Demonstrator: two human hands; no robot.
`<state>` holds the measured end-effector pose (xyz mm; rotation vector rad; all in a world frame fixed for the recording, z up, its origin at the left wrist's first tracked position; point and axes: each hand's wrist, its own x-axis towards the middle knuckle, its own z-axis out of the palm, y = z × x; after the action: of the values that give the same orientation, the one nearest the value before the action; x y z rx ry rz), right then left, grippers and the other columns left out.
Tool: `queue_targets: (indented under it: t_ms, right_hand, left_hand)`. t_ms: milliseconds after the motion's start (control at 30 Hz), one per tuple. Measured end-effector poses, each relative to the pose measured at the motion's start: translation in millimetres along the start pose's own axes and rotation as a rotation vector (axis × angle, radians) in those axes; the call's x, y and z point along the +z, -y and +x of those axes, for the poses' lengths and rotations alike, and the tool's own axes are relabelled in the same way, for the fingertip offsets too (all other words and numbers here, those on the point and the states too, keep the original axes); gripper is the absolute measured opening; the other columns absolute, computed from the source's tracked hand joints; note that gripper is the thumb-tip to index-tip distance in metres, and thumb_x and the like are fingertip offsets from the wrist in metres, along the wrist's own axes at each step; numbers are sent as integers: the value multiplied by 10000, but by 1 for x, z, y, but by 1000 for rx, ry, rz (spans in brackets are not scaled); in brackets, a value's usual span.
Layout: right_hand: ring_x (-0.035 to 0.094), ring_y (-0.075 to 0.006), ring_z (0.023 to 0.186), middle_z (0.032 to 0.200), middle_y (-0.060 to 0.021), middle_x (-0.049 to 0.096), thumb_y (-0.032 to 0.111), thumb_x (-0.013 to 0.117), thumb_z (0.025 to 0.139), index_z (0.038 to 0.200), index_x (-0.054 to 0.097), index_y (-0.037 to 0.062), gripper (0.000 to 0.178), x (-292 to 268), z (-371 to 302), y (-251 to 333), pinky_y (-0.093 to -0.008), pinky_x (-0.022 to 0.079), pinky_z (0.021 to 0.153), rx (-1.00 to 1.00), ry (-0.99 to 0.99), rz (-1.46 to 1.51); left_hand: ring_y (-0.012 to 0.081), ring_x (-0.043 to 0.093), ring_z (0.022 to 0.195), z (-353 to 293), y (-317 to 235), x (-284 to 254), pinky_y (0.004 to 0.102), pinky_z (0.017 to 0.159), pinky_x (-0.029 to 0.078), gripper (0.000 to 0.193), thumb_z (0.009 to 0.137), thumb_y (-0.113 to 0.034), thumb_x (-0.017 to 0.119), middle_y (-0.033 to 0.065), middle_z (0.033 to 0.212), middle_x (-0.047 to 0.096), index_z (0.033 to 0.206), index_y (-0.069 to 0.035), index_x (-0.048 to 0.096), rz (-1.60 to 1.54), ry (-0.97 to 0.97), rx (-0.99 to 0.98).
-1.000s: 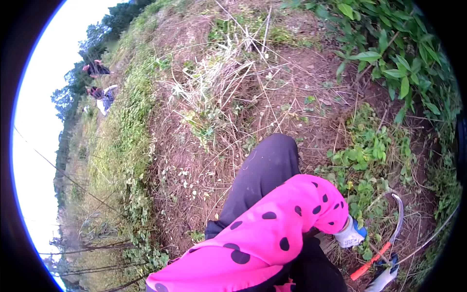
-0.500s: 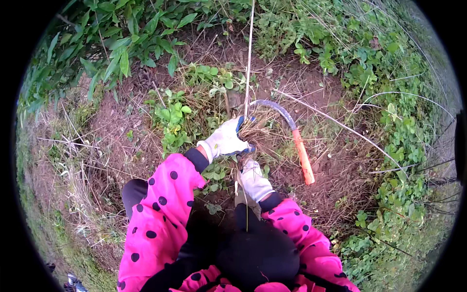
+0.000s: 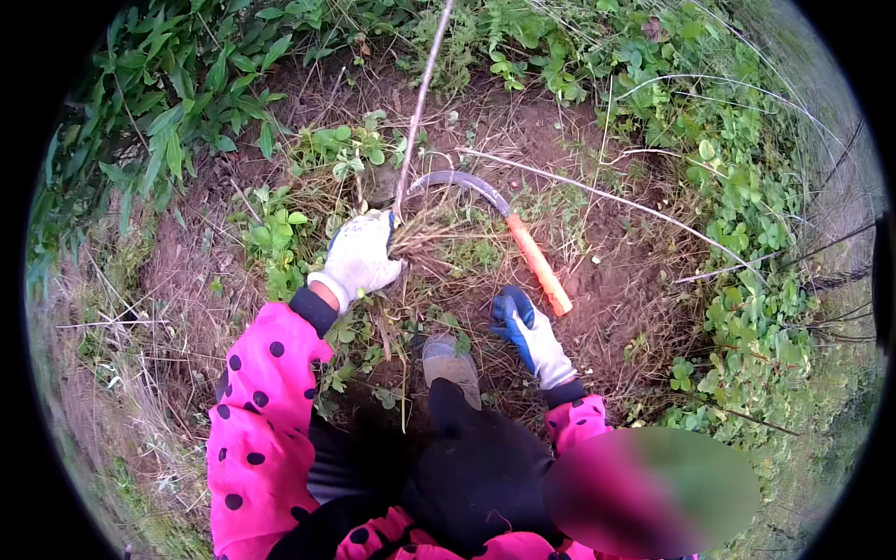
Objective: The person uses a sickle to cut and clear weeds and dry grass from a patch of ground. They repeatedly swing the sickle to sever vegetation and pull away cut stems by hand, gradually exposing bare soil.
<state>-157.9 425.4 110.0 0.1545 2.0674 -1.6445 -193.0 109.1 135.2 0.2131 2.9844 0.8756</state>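
Observation:
My left hand (image 3: 359, 252), in a white glove with blue palm coating, is closed around a bundle of dry grass (image 3: 425, 235) whose ends fan out to the right. A long thin stem (image 3: 420, 103) runs from the top down to this hand; I cannot tell if it is gripped too. A sickle (image 3: 537, 263) with an orange handle and curved grey blade lies on the ground, its blade tip just beyond the bundle. Just below the handle, apart from it, is my right hand (image 3: 527, 336), gloved alike, with loosely bent fingers and nothing visible in them.
My shoe (image 3: 450, 359) stands on the soil between the hands. A long dry stalk (image 3: 607, 191) slants across the ground beyond the sickle. Leafy shrubs (image 3: 168, 121) fill the far left, and green vines (image 3: 747, 271) cover the right side. Low leafy plants (image 3: 273, 233) grow beside my left hand.
My right hand has come away from below the bundle and moved right, toward the sickle handle. My left hand keeps the grass. The whole view has shifted, so the scene sits further left.

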Motion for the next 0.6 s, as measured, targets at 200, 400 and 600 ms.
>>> queue_targets:
  t_ms: [200,400,600]
  right_hand:
    - [586,-151,812,963,-108,622,374,477,922,1104,505,1,416,63,69,93,-321,515,697,-1,-30,411]
    - [403,-103,437,540,3,414,297,492,922,1026,537,-12,328,61,42,104,-306,425,411,-25,-82,498]
    - [438,-89,462,573,18,472,231,510,898,994,591,-1,264,25,-20,60,-258,349,408,436,-1,291]
  left_hand:
    - [321,567,884,-56,-49,34,399,793,437,598,657,-327,661,167,872,595,1094,43,491,102,565,91]
    - [273,572,848,-71,-56,20,383,743,401,451,687,-240,591,106,810,598,1065,-1,528,251,580,252]
    - [213,507,906,-54,-54,6,388,759,356,330,707,-233,534,22,883,555,1024,-145,567,400,567,535]
